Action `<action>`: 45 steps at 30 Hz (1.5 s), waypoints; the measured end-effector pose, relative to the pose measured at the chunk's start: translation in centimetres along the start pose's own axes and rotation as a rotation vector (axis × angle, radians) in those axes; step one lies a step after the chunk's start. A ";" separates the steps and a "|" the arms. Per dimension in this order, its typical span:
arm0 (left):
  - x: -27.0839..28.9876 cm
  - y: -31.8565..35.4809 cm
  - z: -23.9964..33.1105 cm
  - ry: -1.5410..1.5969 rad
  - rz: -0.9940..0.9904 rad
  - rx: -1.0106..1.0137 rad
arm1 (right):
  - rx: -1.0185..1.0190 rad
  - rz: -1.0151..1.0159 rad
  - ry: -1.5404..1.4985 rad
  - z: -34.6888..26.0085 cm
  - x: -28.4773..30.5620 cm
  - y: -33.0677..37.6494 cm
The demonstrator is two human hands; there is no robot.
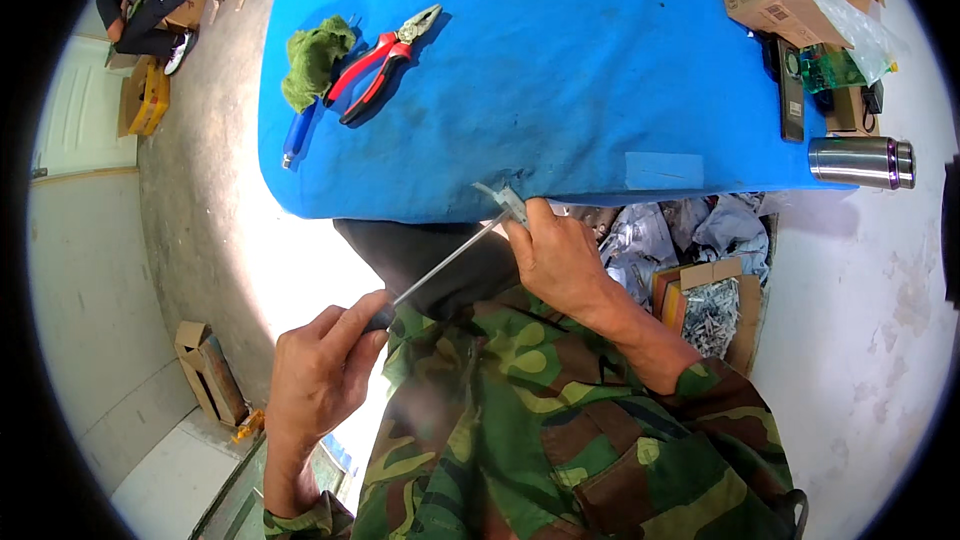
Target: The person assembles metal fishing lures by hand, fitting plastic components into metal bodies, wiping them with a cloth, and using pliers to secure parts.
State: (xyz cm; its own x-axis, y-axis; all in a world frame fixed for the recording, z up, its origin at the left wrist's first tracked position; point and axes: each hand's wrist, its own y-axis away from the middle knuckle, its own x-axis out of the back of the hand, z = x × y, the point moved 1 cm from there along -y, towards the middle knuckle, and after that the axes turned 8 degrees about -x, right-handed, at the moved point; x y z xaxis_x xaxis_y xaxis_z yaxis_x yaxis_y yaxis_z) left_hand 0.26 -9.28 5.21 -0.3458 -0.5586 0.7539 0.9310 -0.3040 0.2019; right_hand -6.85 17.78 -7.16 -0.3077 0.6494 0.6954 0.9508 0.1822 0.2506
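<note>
We count one screwdriver [448,261], clamped in the fingers of the left hand [322,365], its shaft slanting toward one pale part [511,204], pinched by the right hand [562,258] at the worktop's [540,70] edge.

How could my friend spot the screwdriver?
Find the big blue table. Below its near edge, the left hand holds the screwdriver. Its long, thin metal shaft sets it apart from the small pale part in the right hand.

- Brightly lit; blown out to white on floor [222,240] beside worktop [560,50].
- Shadowed just right of pliers [398,45].
- Curved toward rim, black at corners.
</note>
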 end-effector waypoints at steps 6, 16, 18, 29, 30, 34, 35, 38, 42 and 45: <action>-0.8 0.3 0.3 -0.219 -0.008 -0.054 | 0.012 -0.014 -0.011 0.1 0.0 0.0; -2.0 0.3 -1.1 -0.078 -0.017 -0.014 | 0.029 0.000 -0.006 0.1 -0.2 0.0; -2.0 0.2 -1.7 0.028 -0.017 0.004 | 0.036 -0.001 -0.001 0.0 0.0 0.0; -2.4 0.6 -1.7 0.037 0.011 0.019 | 0.028 0.020 0.015 0.0 0.0 -0.1; -2.3 0.6 -1.4 -0.068 0.018 -0.014 | 0.024 0.020 0.017 0.0 0.0 0.0; -1.9 0.9 0.0 -0.230 -0.012 -0.022 | 0.015 0.012 0.016 0.0 0.0 -0.1; -1.9 0.9 0.2 -0.256 -0.008 -0.035 | 0.014 0.012 0.016 0.1 -0.1 -0.1; -1.8 0.7 0.3 -0.291 -0.005 -0.051 | 0.014 -0.001 0.009 0.0 0.2 -0.1; -1.6 0.6 0.3 -0.211 -0.007 -0.043 | 0.026 0.011 -0.031 0.0 0.0 0.0; -1.8 0.3 -0.4 -0.082 -0.018 -0.007 | 0.031 0.015 -0.029 0.0 0.1 0.1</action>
State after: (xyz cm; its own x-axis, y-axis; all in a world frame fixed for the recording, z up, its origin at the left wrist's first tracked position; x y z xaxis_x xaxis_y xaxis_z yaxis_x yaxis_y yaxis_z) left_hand 1.14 -8.70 3.71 -0.3516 -0.4881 0.7989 0.9238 -0.3193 0.2114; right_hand -6.82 17.86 -7.09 -0.2924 0.6732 0.6792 0.9562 0.1946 0.2189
